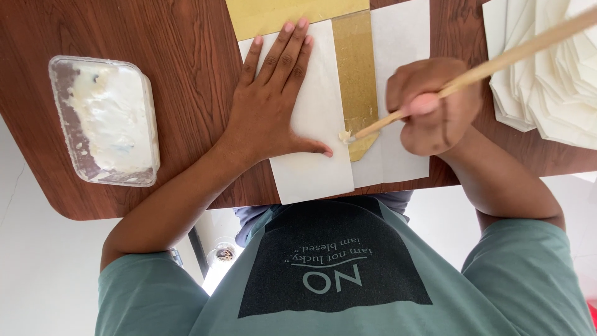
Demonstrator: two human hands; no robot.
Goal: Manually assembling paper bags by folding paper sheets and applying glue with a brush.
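At the far left, a clear rectangular plastic tub [106,121] smeared with white paste is sitting on the dark brown wooden table [180,74], well apart from the hands. Next along, the left hand [273,106] is lying flat with fingers spread, gripping nothing, pressing down on a white rectangular paper sheet [320,155] whose near edge is hanging just over the table's edge. Just beside that sheet, a gold paper strip [356,74] is showing between it and a second white sheet [401,37]. The right hand [435,106] is closing in a fist around a long pale wooden stick [497,62], whose paste-tipped end is touching the lower part of the gold strip. At the far right, a stack of folded white paper pieces [547,81] is resting.
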